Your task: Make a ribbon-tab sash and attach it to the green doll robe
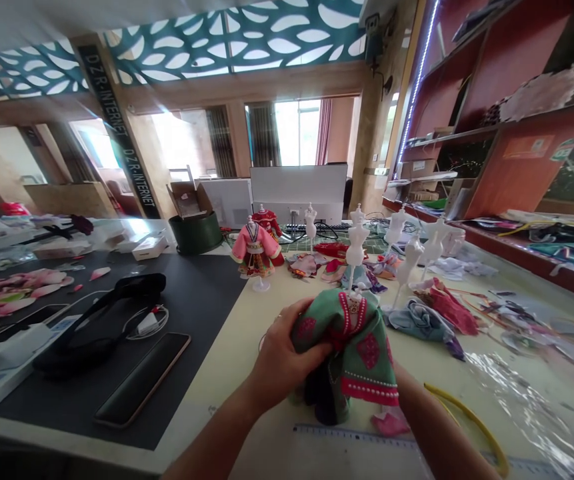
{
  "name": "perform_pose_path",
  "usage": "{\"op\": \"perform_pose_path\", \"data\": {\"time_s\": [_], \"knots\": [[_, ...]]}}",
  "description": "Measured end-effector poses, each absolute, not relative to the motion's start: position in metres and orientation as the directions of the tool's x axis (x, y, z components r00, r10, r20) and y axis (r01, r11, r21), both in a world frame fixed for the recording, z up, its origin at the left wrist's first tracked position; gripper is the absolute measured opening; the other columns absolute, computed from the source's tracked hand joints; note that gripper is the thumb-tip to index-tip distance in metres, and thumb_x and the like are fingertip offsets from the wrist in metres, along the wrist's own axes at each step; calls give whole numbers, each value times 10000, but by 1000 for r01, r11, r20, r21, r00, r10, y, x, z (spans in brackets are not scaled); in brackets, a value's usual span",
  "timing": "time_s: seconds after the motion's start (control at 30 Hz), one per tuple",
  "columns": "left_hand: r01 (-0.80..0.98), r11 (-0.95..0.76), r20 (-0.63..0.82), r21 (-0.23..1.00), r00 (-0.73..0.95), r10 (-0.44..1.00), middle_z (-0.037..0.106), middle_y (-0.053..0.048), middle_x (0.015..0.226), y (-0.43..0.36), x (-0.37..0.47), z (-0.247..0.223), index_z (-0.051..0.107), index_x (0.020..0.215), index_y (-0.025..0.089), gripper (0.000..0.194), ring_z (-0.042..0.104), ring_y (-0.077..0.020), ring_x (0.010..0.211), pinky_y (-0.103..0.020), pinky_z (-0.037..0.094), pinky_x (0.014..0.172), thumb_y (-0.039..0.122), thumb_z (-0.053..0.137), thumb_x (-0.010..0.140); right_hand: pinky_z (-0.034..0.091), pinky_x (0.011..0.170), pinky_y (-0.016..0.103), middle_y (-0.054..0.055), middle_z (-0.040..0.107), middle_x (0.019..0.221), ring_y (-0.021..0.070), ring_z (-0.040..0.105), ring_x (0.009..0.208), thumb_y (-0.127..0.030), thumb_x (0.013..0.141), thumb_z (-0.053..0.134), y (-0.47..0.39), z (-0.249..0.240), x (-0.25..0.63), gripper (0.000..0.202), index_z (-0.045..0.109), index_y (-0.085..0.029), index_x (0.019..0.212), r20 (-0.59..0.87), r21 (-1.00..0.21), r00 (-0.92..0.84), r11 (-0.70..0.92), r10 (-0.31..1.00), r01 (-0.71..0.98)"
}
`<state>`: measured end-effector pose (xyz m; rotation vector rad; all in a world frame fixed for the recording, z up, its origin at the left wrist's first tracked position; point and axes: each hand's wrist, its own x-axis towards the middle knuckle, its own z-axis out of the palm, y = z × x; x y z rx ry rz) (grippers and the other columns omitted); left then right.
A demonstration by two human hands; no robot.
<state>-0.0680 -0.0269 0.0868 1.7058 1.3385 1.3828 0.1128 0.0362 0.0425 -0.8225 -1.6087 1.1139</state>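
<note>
A green doll dress (369, 347) with pink trim, white beads and pink patches is on a small dress form just in front of me. My left hand (287, 360) grips its left side, thumb across the front and fingers behind the cloth. The wide sleeve covers my right hand; only the forearm shows at the right, so its fingers are hidden. Dark cloth hangs below the dress. A ruler (357, 437) and a pink scrap (391, 421) lie close by on the table.
Several bare white dress forms (357, 243) and a pink-dressed one (255, 250) stand farther back. Doll clothes (424, 320), clear plastic (521, 393) and a yellow strip (467, 420) lie to the right. On the left are a phone (143, 380), a black strap (101, 320) and a power strip (21, 360).
</note>
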Motion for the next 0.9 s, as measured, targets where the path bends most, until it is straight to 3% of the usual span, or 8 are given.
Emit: {"op": "perform_pose_path", "data": {"time_s": [0.17,0.33,0.5,0.6,0.7,0.9], "knots": [[297,-419,418,858,71,906,632,-20,1134,-22,-74,103,520,1226,255,590,586,-228,1033,-317,460,906,164,714,677,524,821,405,10,725,884,283,643,880,-236,511,793,42,51,110,309,740,-268,814,321,-938,-432,346,843,-21],[235,-402,404,885,42,914,627,-35,1111,-17,-81,100,502,1243,230,606,589,-231,1007,-298,481,851,130,693,676,533,780,387,35,706,961,266,646,894,-310,609,766,41,55,113,445,672,-258,1040,305,-950,-476,296,825,-96],[219,-413,424,884,-3,906,621,-23,1100,-17,-83,95,517,1224,239,571,586,-214,988,-294,469,876,144,692,689,498,816,365,74,668,1077,250,625,979,-480,775,605,30,59,118,428,581,-236,1126,298,-937,-267,228,916,-265],[223,-414,426,883,-7,905,624,-15,1085,-17,-84,96,518,1218,242,558,591,-203,969,-280,473,862,155,693,695,488,815,361,68,661,1071,264,606,1005,-523,719,644,21,64,115,528,558,-248,1161,355,-934,-224,335,908,-123],[234,-413,423,880,7,906,628,-10,1053,-17,-86,96,517,1215,240,541,592,-193,958,-269,472,853,137,671,706,484,805,351,45,670,1004,243,613,939,-392,679,717,19,63,115,476,579,-249,1111,383,-907,-235,412,893,89],[138,-352,343,926,83,936,614,-29,1107,-22,-95,93,424,1301,267,589,607,-166,894,-258,493,781,128,601,757,508,726,355,44,671,927,201,621,792,-367,794,617,29,49,126,307,561,-231,1063,406,-907,-158,418,900,51]]}}
